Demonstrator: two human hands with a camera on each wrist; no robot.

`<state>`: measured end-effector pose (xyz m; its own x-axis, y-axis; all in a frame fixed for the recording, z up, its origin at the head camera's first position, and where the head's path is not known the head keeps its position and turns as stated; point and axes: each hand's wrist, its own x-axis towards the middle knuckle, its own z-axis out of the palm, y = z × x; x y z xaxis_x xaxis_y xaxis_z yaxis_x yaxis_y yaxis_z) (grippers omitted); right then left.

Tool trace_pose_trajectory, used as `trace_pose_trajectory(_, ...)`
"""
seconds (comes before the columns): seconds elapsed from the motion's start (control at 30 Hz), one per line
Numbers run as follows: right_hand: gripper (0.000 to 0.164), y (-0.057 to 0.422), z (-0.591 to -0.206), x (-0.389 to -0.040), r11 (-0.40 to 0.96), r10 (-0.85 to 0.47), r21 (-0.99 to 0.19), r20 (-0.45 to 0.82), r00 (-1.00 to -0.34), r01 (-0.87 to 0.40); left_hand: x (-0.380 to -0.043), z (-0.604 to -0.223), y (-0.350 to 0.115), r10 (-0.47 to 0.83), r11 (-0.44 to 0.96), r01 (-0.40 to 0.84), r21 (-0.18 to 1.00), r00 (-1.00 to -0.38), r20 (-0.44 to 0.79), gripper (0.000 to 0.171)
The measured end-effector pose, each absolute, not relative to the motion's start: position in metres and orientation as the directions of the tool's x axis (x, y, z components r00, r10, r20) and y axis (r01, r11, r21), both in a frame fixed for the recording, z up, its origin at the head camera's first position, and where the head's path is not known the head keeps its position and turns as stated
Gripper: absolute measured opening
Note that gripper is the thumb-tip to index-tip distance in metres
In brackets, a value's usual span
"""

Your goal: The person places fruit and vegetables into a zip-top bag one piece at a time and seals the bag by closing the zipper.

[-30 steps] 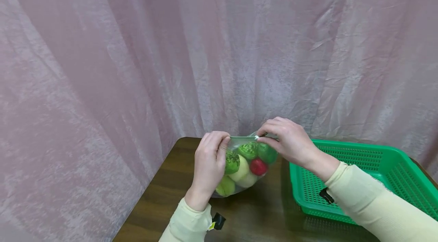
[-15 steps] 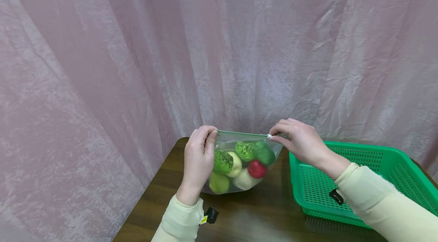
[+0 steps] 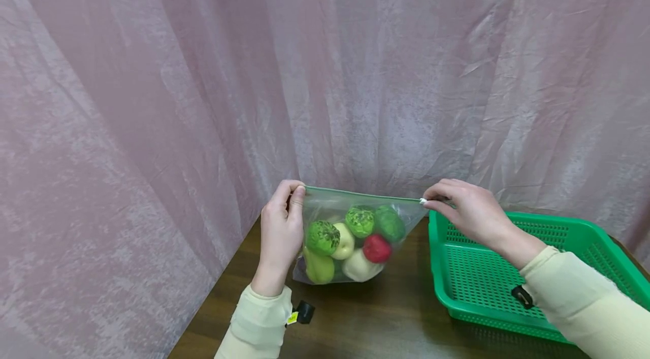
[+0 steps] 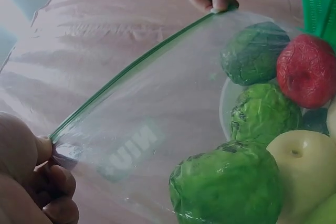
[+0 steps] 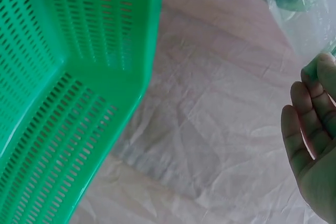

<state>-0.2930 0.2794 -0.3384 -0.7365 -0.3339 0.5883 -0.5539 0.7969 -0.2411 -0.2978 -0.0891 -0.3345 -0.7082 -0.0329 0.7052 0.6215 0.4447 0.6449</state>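
Note:
A clear zip bag [image 3: 350, 201] with a green zip strip hangs stretched between both hands. My left hand [image 3: 281, 229] pinches its upper left corner between thumb and fingers. At the other top corner my right hand [image 3: 472, 212] pinches the white slider [image 3: 423, 201] of the zip. Inside lie green leafy-looking balls [image 3: 323, 237], a red fruit [image 3: 377, 249], a pale yellow apple-like fruit [image 4: 301, 166], a yellow-green fruit [image 3: 319, 267] and a whitish round piece [image 3: 360, 266]. From the right wrist, the slider is hidden behind thumb and fingertips.
A green perforated plastic basket [image 3: 442, 291] stands on the right of the brown wooden table [image 3: 350, 325], under my right forearm. Behind the table hangs a pinkish velvet curtain [image 3: 325, 77]. Black wrist cameras [image 3: 304, 312] sit at both cuffs.
My right hand has slid right along the zip with the slider, to the bag's right corner. My left hand has moved left and slightly up, drawing the bag out wide and flat.

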Motion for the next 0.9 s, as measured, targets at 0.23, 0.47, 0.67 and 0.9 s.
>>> trace_pose_trajectory(0.23,0.017,0.288,-0.334,-0.295,0.808,-0.316,-0.246,0.587,-0.745,-0.536,-0.312,-0.327,-0.093,-0.018,0.410,0.578,0.706,-0.768,0.640,0.020)
trace_pose_trajectory(0.47,0.010,0.297,-0.315,-0.306,0.827,-0.269,-0.279,0.564,-0.781,-0.487,-0.342,-0.318,-0.088,0.033,0.294,0.509,0.809,-0.851,0.524,0.024)
trace_pose_trajectory(0.67,0.008,0.303,-0.296,-0.319,0.855,-0.230,-0.297,0.520,-0.823,-0.426,-0.369,-0.315,-0.074,0.051,0.247,0.458,0.854,-0.886,0.460,0.024)
trace_pose_trajectory(0.9,0.012,0.302,-0.274,-0.337,0.878,-0.210,-0.281,0.500,-0.840,-0.387,-0.395,-0.309,-0.058,0.036,0.261,0.391,0.882,-0.917,0.396,0.025)
